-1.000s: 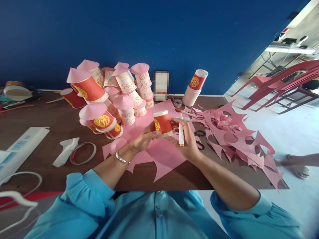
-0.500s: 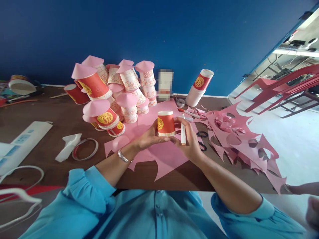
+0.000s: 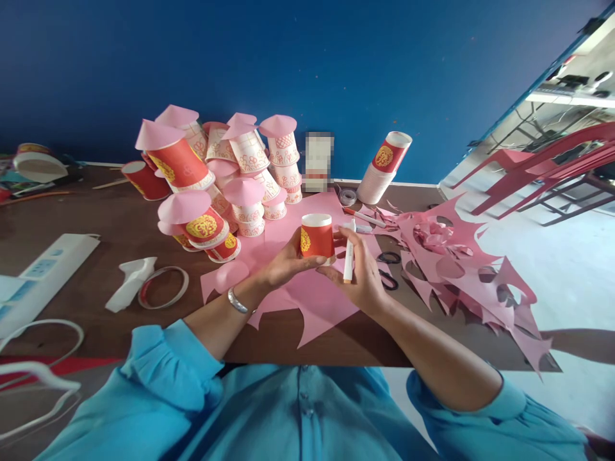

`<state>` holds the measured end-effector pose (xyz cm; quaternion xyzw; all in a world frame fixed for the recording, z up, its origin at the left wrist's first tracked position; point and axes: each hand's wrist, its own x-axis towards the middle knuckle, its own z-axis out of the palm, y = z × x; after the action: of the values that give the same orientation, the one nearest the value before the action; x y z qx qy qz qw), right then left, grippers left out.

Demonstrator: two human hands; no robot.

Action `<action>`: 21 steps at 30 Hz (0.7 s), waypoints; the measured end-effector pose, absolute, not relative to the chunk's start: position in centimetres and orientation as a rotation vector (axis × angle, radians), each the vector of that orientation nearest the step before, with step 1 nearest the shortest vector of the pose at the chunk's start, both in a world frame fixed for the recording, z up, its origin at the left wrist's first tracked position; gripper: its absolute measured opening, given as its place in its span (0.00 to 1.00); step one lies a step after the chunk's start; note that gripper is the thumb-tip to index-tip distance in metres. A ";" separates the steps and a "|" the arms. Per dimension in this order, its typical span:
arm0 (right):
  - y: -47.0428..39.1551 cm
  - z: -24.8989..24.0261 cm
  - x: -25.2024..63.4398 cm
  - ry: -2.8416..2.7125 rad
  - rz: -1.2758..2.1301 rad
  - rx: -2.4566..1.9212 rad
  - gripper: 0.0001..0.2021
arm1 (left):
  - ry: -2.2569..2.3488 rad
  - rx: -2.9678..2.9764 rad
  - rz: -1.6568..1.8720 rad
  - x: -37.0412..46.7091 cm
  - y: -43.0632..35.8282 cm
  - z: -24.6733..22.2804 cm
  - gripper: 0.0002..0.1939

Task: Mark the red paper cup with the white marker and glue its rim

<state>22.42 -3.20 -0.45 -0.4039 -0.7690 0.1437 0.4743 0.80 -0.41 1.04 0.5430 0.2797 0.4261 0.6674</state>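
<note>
Red paper cup [image 3: 317, 236], upside down, white band around the top edge, gold round emblem facing left, held up just above a pink paper sheet [image 3: 307, 291]. Pinched between both hands over the middle of the table [image 3: 115, 224].

Beyond the left hand [image 3: 283, 262], up and to its left: a heap of finished cups [image 3: 225, 182], red ones and white patterned ones, most capped with pink paper cones, piled and tilted against each other. Nothing visible inside any of them. Beyond the right hand [image 3: 360, 272], against the blue wall: a leaning stack of cups [image 3: 382, 168], red one on top, mouth end hidden.

Left hand curled narrow around the near left side of the red paper cup, thumb and fingertips pressing the wall, silver bracelet [image 3: 235, 301] at the wrist. Right hand half closed, fingertips touching the cup's right side, a white marker [image 3: 348, 253] gripped upright along the fingers at the same time.

Just right of the right hand: dark scissor handles [image 3: 387, 269] lying on the table, half under pink scraps [image 3: 461, 269], a big jagged litter of cutouts with round holes. Another red-tipped marker [image 3: 362, 218] flat on the table beyond the right hand. Well left of the left hand: a tape ring [image 3: 163, 288] beside a white plastic piece [image 3: 127, 291], then a long white box [image 3: 43, 275] farther out.
</note>
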 end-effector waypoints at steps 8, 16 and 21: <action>-3.8 1.2 23.3 -1.781 0.269 -0.885 0.18 | 0.600 0.978 1.014 0.3 0.1 0.2 0.33; -5.2 3.7 23.5 -1.861 0.011 -0.695 0.12 | 0.594 1.030 0.991 0.4 0.6 -0.4 0.31; -5.1 3.6 22.7 -1.735 0.015 -0.801 0.06 | 0.615 1.038 0.980 0.4 0.1 0.2 0.29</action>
<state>22.72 -5.13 3.59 -0.3422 -0.7413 0.0062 0.5773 0.35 0.14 0.25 0.4681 0.2776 0.4420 0.7130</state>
